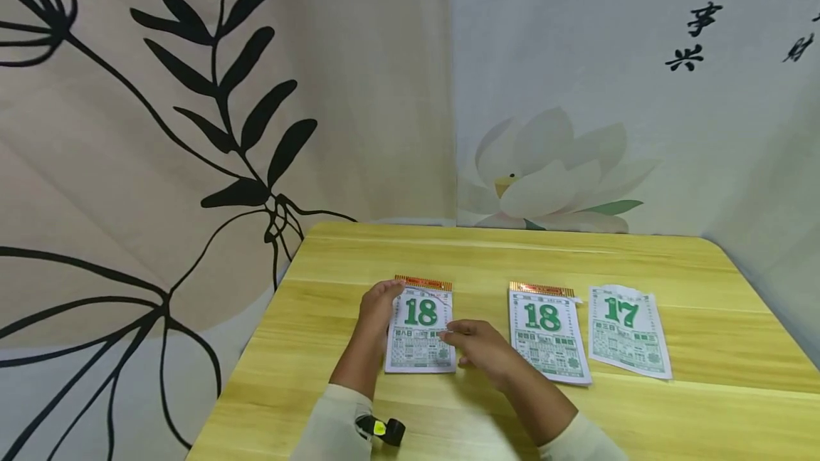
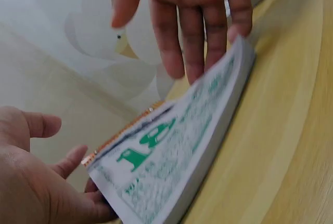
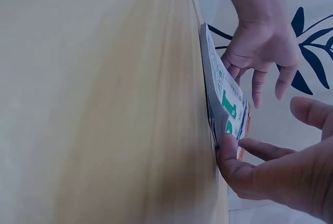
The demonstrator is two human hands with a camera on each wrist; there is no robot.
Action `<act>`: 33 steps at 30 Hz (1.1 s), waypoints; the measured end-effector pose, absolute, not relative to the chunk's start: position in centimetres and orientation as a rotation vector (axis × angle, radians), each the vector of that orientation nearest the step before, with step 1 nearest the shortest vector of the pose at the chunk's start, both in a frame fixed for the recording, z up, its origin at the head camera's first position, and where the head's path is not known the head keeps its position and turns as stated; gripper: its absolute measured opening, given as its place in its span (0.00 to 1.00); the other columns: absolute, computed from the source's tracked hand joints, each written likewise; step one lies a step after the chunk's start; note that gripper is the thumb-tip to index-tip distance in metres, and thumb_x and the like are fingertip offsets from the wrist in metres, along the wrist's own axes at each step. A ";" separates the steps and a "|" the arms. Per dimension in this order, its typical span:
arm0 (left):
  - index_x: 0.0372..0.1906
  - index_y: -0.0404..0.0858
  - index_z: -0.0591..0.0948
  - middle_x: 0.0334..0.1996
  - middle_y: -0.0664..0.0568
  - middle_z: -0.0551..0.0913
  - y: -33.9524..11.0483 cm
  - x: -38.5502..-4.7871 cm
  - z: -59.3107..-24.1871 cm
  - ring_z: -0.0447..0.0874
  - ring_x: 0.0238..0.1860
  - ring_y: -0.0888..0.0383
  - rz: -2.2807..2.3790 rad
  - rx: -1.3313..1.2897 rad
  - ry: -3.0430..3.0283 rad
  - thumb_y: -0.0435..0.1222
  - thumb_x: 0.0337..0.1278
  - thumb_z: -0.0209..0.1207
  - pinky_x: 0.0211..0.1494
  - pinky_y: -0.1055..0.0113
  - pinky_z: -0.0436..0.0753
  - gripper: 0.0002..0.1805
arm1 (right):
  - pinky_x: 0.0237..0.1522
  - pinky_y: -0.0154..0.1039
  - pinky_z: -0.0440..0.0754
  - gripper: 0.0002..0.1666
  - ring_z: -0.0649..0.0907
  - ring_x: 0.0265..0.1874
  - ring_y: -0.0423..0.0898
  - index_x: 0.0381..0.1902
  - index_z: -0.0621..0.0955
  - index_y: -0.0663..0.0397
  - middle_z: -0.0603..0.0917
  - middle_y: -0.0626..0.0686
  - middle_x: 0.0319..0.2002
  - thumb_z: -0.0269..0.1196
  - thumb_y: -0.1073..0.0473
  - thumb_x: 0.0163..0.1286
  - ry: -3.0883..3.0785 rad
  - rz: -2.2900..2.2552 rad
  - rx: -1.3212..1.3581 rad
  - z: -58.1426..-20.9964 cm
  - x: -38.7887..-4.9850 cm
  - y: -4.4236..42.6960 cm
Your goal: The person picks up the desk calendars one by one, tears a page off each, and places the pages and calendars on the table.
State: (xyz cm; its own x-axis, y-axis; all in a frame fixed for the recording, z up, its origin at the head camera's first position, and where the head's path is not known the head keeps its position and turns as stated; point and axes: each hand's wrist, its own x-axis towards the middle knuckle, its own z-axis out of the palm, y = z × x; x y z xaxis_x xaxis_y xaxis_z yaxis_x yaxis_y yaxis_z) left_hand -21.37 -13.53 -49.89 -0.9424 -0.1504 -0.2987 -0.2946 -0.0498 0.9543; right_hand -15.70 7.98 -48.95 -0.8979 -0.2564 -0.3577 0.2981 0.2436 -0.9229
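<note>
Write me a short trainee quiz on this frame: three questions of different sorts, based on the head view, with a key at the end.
1. Which number is printed on the loose sheet?
A) 16
B) 17
C) 18

2. True or false: the left hand and the right hand are both at the left calendar pad.

3. Fill in the blank: the right calendar pad shows the large green number ____.

Key: 1. B; 2. True; 3. 18.
</note>
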 end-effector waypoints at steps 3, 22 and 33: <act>0.66 0.37 0.81 0.54 0.39 0.89 -13.9 -21.6 -50.4 0.91 0.44 0.52 2.166 -0.477 2.076 0.46 0.83 0.57 0.42 0.64 0.88 0.21 | 0.60 0.59 0.80 0.35 0.81 0.42 0.54 0.75 0.77 0.64 0.81 0.64 0.72 0.66 0.48 0.80 2.061 -1.704 0.041 -49.2 -15.7 8.3; 0.79 0.32 0.68 0.73 0.32 0.78 -14.1 -23.0 -51.5 0.81 0.73 0.39 2.176 -0.369 1.888 0.49 0.91 0.45 0.71 0.52 0.85 0.30 | 0.56 0.53 0.81 0.32 0.81 0.50 0.56 0.73 0.79 0.62 0.82 0.62 0.72 0.66 0.49 0.81 2.056 -1.717 0.053 -49.4 -15.8 8.6; 0.85 0.34 0.62 0.77 0.35 0.75 -14.4 -22.9 -50.7 0.76 0.78 0.39 2.198 -0.315 1.803 0.56 0.90 0.43 0.80 0.48 0.78 0.38 | 0.62 0.61 0.84 0.30 0.80 0.71 0.66 0.75 0.79 0.58 0.74 0.69 0.78 0.65 0.50 0.82 2.067 -1.734 -0.004 -49.0 -15.4 8.7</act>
